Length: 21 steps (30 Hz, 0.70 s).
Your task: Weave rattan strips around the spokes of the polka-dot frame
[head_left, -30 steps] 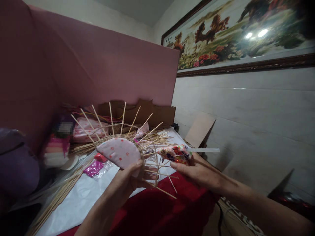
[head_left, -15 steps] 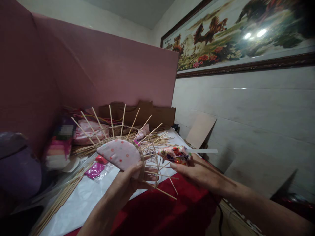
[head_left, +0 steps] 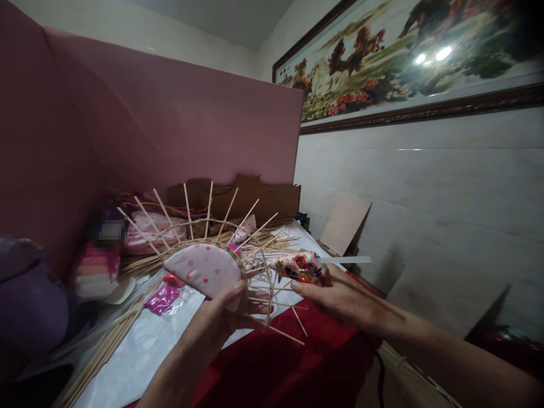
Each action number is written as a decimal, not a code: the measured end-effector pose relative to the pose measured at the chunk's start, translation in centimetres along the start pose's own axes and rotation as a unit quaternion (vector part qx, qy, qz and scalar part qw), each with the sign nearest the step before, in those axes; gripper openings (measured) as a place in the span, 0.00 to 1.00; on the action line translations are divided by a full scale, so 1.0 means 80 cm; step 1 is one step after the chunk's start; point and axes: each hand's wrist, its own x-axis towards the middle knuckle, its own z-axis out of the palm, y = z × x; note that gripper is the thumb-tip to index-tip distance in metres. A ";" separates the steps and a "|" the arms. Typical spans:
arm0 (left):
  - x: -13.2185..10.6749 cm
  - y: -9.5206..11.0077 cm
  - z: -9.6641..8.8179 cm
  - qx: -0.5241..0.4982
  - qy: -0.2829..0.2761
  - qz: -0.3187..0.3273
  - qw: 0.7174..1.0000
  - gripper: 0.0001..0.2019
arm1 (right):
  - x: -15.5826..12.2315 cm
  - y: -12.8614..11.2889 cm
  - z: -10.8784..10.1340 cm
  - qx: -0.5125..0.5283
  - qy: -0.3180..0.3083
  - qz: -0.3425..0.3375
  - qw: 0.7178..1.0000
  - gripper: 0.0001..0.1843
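My left hand (head_left: 225,309) grips a half-round craft piece (head_left: 206,271) at its lower right corner, thumb on the front. White cloth with small reddish flowers covers its face, and twine (head_left: 221,242) runs around the curved rim. Thin wooden sticks (head_left: 209,209) fan outward from that rim, linked by an outer strand of twine. In my right hand (head_left: 334,289) is a glue gun (head_left: 297,265) wrapped in flowery material, with a small red light. A pale glue stick (head_left: 348,259) protrudes from its back. The gun's nose points at the twine and sticks on the right; whether it touches them I cannot tell.
Behind the piece lie loose sticks (head_left: 280,245), pinkish cloth (head_left: 147,229) and cardboard (head_left: 272,198). A magenta packet (head_left: 164,297) rests on the white sheet (head_left: 127,345), beside long sticks (head_left: 93,357). Red cloth (head_left: 297,362) covers the near side. A dark cable (head_left: 379,374) hangs at right.
The camera view has shifted slightly, so the scene sits a little further left. Both hands keep their holds, with the glue gun still beside the right-hand sticks.
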 end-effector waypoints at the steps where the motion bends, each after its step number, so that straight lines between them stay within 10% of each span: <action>1: 0.000 0.000 0.000 0.002 -0.002 0.001 1.000 0.14 | 0.000 0.000 -0.001 -0.003 0.002 0.000 1.000 0.10; 21: 0.001 -0.003 -0.003 0.015 0.001 0.000 1.000 0.15 | -0.002 -0.003 -0.001 -0.010 0.002 -0.012 1.000 0.13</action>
